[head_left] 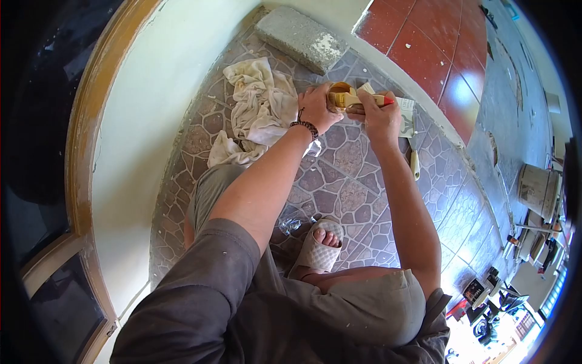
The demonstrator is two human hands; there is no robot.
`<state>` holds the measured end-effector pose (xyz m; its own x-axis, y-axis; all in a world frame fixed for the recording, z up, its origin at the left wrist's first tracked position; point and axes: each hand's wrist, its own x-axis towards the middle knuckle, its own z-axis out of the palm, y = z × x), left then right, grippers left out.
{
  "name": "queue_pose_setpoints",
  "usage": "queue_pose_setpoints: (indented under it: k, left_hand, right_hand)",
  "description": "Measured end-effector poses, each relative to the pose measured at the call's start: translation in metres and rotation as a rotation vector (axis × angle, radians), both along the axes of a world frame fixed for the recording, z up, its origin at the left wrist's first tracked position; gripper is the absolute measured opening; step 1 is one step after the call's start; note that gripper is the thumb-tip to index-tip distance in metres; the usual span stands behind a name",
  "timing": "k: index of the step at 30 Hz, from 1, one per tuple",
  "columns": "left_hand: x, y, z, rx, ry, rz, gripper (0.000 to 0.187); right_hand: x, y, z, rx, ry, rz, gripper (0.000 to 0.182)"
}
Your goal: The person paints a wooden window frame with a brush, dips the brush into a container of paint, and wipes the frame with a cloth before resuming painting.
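From the head camera I see the left hand closed around a small open can above the tiled floor. The right hand, at three o'clock from it, grips a paintbrush whose bristles rest on the can. A stained rag lies at nine o'clock, a concrete block at twelve.

I hold a small round tin in my left hand, tilted so its open mouth faces up toward me, the inside coated a yellowish tan. My right hand grips a paintbrush with a pale wooden handle and a red band; it lies across the tin's rim, bristles toward the tin, just right of it.
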<state>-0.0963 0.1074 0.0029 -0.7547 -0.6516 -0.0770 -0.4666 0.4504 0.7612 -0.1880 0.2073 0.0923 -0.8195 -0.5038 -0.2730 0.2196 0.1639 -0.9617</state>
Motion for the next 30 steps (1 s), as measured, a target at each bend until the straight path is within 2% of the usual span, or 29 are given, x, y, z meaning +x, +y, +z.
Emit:
queue_pose_setpoints:
  k: [6,12,14,18,20,23,25,26,27,30]
  left_hand:
    - [0.001,0.0,0.005,0.017,-0.028,0.001,0.077]
    - [0.001,-0.001,0.006,0.029,-0.006,-0.013,0.075]
    - [0.002,0.002,-0.001,0.0,0.034,0.009,0.073]
    - [0.002,0.001,-0.003,0.019,-0.008,0.005,0.081]
    - [0.002,0.001,0.002,0.052,-0.024,0.001,0.083]
    - [0.005,0.005,0.003,0.038,-0.043,0.013,0.088]
    - [0.009,0.006,-0.007,0.099,0.101,0.063,0.096]
    - [0.013,0.011,-0.006,-0.011,0.155,0.066,0.098]
    - [0.018,0.013,-0.003,-0.036,0.158,0.074,0.098]
    - [0.054,0.004,0.005,-0.151,0.284,-0.016,0.079]
  right_hand:
    - [-0.009,0.005,0.004,-0.057,-0.143,0.037,0.024]
    - [-0.024,0.03,-0.003,-0.083,-0.26,-0.05,0.025]
    - [-0.026,0.04,-0.005,-0.186,-0.371,-0.141,0.026]
    - [-0.041,0.063,-0.02,-0.319,-0.515,-0.111,0.021]
    - [-0.043,0.072,-0.023,-0.511,-0.577,-0.044,0.018]
    - [-0.027,0.071,0.01,-0.583,-0.533,0.003,0.015]
    - [-0.03,0.077,0.012,-0.662,-0.57,0.042,0.015]
    - [-0.029,0.078,0.017,-0.735,-0.592,0.076,0.017]
    - [-0.027,0.079,0.023,-0.811,-0.615,0.11,0.019]
    - [-0.024,0.083,0.03,-0.914,-0.632,0.182,0.031]
